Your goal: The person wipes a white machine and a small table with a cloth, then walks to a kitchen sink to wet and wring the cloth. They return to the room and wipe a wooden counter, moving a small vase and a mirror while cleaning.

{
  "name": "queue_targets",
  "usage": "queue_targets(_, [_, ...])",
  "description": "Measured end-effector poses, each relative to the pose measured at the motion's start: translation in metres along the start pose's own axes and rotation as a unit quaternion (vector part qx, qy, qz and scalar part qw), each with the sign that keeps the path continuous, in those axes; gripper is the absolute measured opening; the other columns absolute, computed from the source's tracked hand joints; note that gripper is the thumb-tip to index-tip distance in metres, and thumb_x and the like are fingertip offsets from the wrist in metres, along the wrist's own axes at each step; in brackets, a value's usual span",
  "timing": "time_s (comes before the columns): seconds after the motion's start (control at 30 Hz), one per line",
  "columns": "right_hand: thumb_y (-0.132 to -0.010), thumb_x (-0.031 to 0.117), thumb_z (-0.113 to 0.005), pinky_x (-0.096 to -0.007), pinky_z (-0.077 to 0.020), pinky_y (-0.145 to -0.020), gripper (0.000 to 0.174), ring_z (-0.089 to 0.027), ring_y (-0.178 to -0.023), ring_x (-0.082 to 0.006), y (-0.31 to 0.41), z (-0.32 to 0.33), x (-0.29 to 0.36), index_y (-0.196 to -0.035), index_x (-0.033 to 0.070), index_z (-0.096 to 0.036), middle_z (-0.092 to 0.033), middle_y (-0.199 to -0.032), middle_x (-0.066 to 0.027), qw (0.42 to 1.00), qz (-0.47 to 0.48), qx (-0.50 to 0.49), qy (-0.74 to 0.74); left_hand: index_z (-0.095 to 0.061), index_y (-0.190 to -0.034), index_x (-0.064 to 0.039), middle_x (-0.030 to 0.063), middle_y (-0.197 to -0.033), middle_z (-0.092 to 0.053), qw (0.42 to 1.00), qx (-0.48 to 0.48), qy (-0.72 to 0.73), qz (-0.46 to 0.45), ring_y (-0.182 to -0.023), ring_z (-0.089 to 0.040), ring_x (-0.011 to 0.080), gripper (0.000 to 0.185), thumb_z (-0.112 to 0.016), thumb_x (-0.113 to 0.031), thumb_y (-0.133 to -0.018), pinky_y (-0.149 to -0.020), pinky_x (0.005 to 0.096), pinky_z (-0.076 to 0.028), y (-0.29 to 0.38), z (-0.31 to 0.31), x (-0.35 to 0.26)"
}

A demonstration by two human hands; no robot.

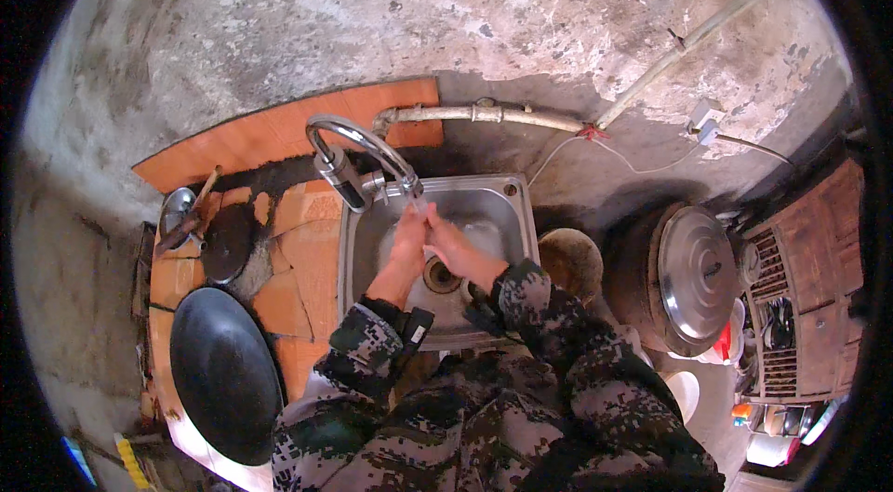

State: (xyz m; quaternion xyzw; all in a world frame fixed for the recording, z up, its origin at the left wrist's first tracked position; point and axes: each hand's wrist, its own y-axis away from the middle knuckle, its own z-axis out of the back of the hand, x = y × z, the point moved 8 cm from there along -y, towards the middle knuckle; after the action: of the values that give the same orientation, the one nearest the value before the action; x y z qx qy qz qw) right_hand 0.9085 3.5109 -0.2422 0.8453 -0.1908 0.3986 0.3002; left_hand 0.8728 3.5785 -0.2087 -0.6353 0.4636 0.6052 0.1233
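Observation:
My left hand and my right hand meet under the spout of a chrome gooseneck faucet. Water seems to run from its tip onto my fingers. The palms face each other and touch near the fingertips; I see no object between them. On the right hand, the thumb stands apart from the fingers, while the left fingers are partly hidden. Both hands are above a stainless steel sink, whose round drain shows below my wrists. Camouflage sleeves end at the wrists.
Left of the sink, a black wok and a dark round lid or pan lie on the orange tiled counter. To the right stand a bucket and a large vessel with a metal lid. A pipe runs along the wall.

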Motion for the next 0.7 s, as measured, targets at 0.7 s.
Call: queue_targets(0.7, [-0.091,0.017,-0.064,-0.0299,-0.0535,-0.073,0.022,-0.063,-0.081,-0.0138,0.005,0.005,0.084,-0.104,-0.001,-0.065,-0.065,-0.093,-0.0038,0.935,0.081,0.031,0.343,-0.059,-0.095,-0.003,0.0008,-0.079,-0.060,0.940,0.162,-0.248,-0.172,-0.075,-0.056,0.0100,0.017,-0.070,-0.009,-0.084,-0.067,0.0272,-0.046,0.008,0.026,-0.050])
